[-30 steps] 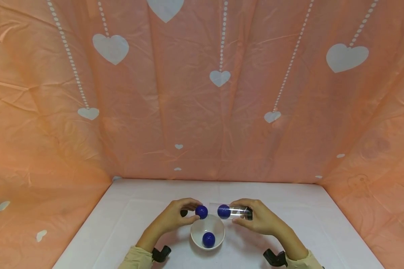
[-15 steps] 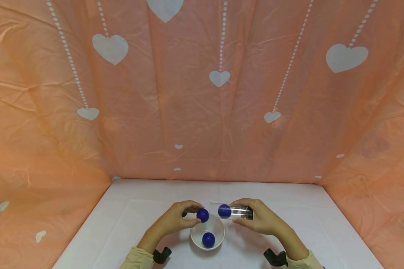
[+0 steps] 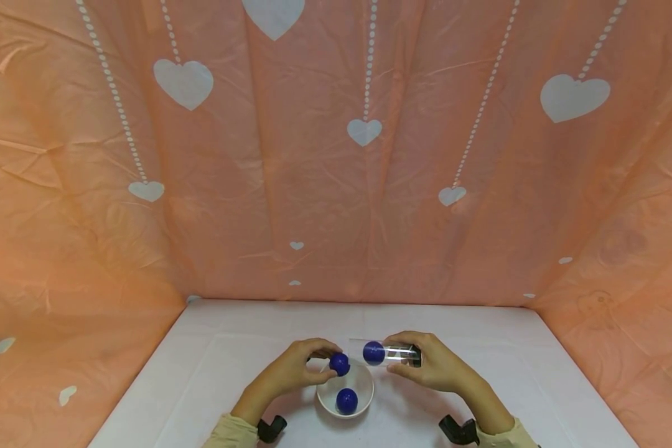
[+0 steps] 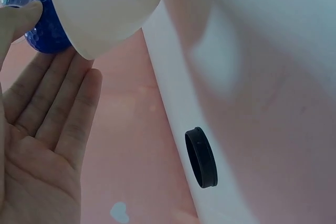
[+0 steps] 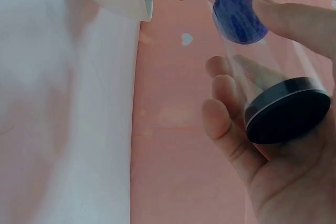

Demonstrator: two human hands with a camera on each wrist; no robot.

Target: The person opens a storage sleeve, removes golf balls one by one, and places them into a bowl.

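Observation:
My left hand (image 3: 299, 368) pinches a dark blue golf ball (image 3: 340, 364) between thumb and fingers, over the far left rim of a white bowl (image 3: 323, 398). Another blue ball (image 3: 346, 401) lies inside the bowl. On the right, my right hand (image 3: 425, 361) grips a clear plastic tube (image 5: 247, 72) lying nearly level in the head view. One blue ball (image 5: 240, 15) sits within the tube, and a black cap (image 5: 289, 111) closes the end near the palm. The tube's uncapped end points left at the held ball.
A black ring-shaped cap (image 4: 201, 157) stands on the white table (image 3: 246, 323), beyond the left hand and mostly hidden from the head view. Orange sheeting with white hearts (image 3: 364, 132) walls the table at the back and both sides.
The left hand has moved slightly right and toward me, bringing its ball from above the bowl's far edge to over its rim. The right hand and tube stay almost still.

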